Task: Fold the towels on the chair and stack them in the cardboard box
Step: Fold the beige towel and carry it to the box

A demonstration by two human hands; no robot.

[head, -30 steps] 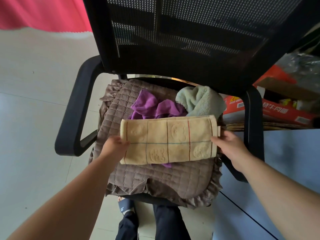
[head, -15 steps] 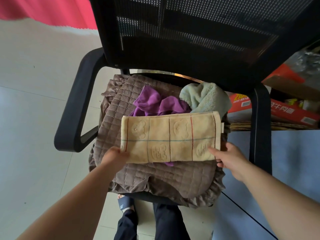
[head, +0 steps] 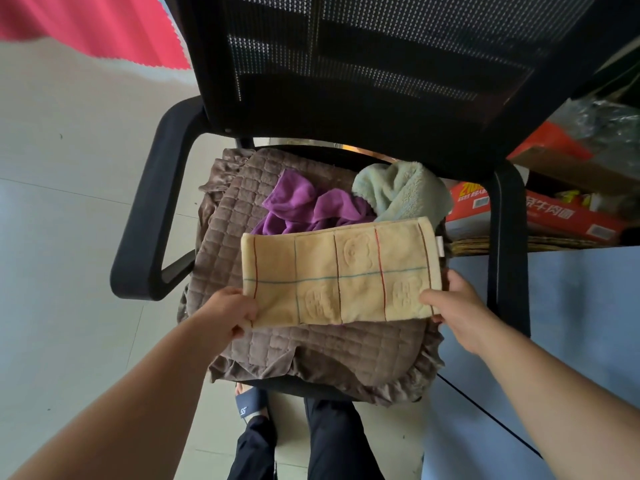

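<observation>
A yellow towel (head: 341, 271) with red and blue lines lies stretched flat as a folded strip over the chair seat. My left hand (head: 227, 315) pinches its near left corner, and my right hand (head: 450, 306) grips its near right corner. Behind it on the seat lie a crumpled purple towel (head: 308, 206) and a pale green fluffy towel (head: 398, 192). The black mesh chair (head: 346, 81) carries a brown quilted cushion (head: 242, 216). A cardboard box (head: 561, 171) shows partly at the right, behind the chair's armrest.
The chair's left armrest (head: 152, 209) and right armrest (head: 507, 244) flank the seat. An orange printed carton (head: 554, 216) lies at the right, under clear plastic. My legs and a slipper (head: 247, 403) are below the seat. Pink cloth (head: 86, 26) hangs at top left.
Both hands slid from the towel's side edges down to its near corners. The towel stays stretched flat over the seat; the view has shifted slightly.
</observation>
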